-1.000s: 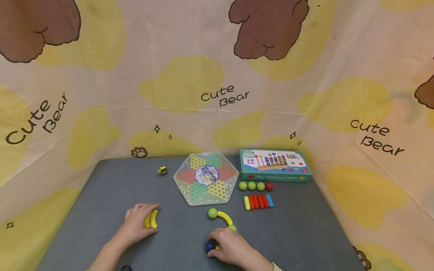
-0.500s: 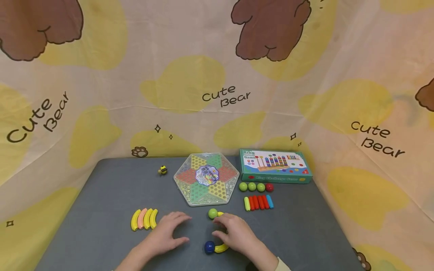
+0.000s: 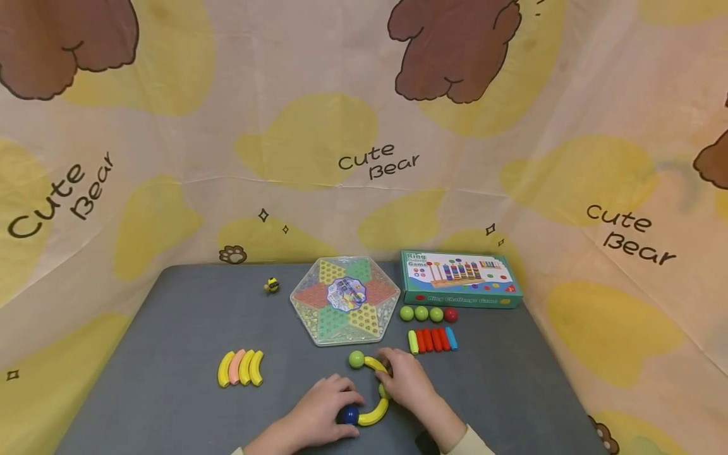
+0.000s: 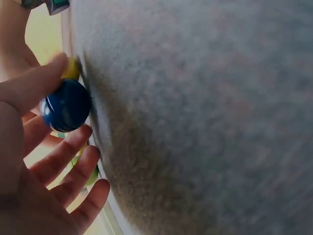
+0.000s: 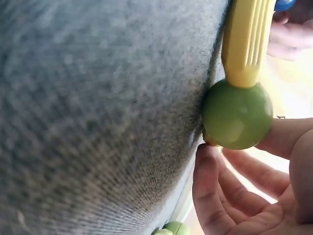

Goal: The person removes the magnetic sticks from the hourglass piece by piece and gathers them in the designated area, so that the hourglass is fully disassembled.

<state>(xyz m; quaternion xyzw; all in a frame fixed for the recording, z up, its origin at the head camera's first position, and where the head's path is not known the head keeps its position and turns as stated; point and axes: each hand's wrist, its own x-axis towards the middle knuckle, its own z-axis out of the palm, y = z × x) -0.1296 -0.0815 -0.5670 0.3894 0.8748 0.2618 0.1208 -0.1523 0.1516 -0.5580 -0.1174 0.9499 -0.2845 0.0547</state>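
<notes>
Chain (image 3: pixel 372 385) of yellow arcs and balls curves open leftward.

"Cute Bear" on backdrop cloth (image 3: pixel 375 95); "Ring Challenge Game" on green box (image 3: pixel 459 279).
</notes>
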